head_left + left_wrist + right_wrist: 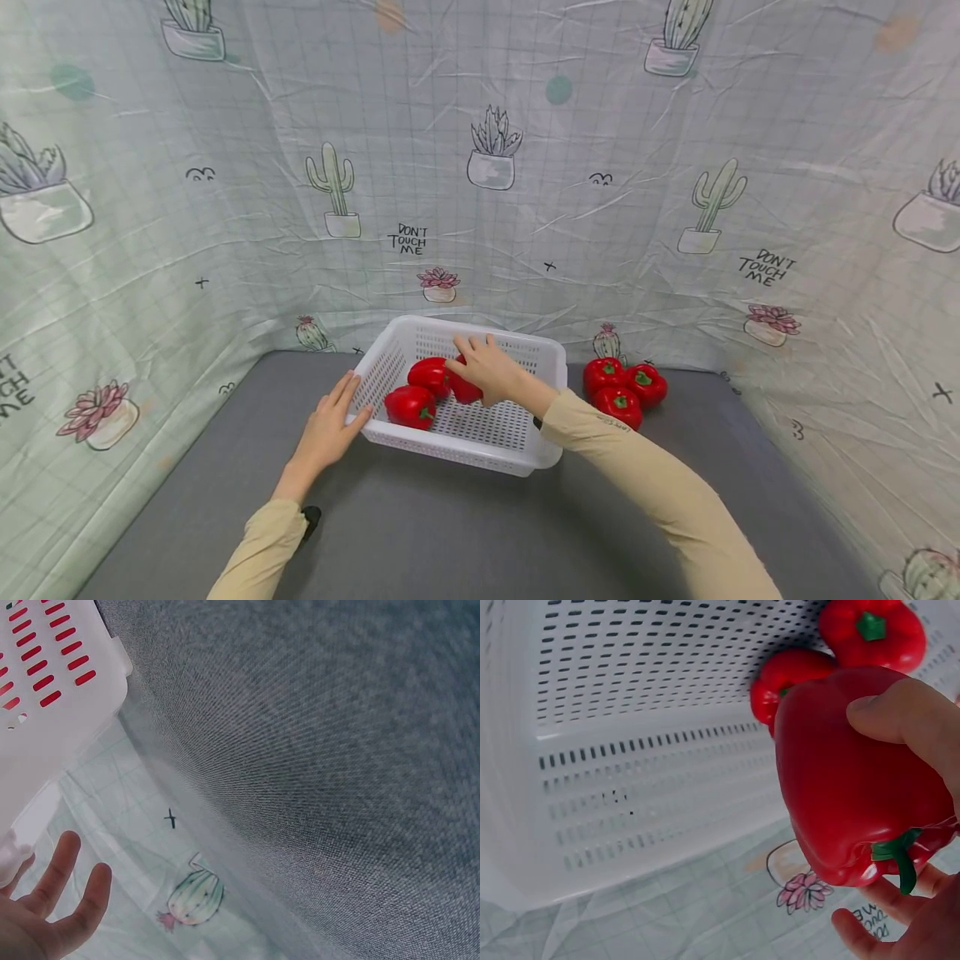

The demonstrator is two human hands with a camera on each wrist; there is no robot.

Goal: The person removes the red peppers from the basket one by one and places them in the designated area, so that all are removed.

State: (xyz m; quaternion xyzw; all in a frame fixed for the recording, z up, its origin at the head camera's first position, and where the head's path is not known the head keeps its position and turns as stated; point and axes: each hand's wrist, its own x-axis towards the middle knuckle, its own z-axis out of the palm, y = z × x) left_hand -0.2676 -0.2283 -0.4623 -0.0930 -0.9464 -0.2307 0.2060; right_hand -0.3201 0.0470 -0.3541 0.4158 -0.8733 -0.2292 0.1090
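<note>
A white perforated plastic basket (468, 454) stands on the grey surface. In its left part lie two red bell peppers, one nearer (408, 406) and one behind it (427, 375). My right hand (491, 372) grips a third red bell pepper (840, 780) above the basket floor, close to those two. The right wrist view shows the thumb on its side and its green stem tilted down. My left hand (327, 427) rests at the basket's left end, fingers extended along the rim; the left wrist view catches only some of its fingers (56, 877).
Several more things surround this: a cluster of three red bell peppers (621, 390) sits on the grey table (420, 533), right of the basket. A cactus-print cloth (555, 250) hangs behind and along both sides.
</note>
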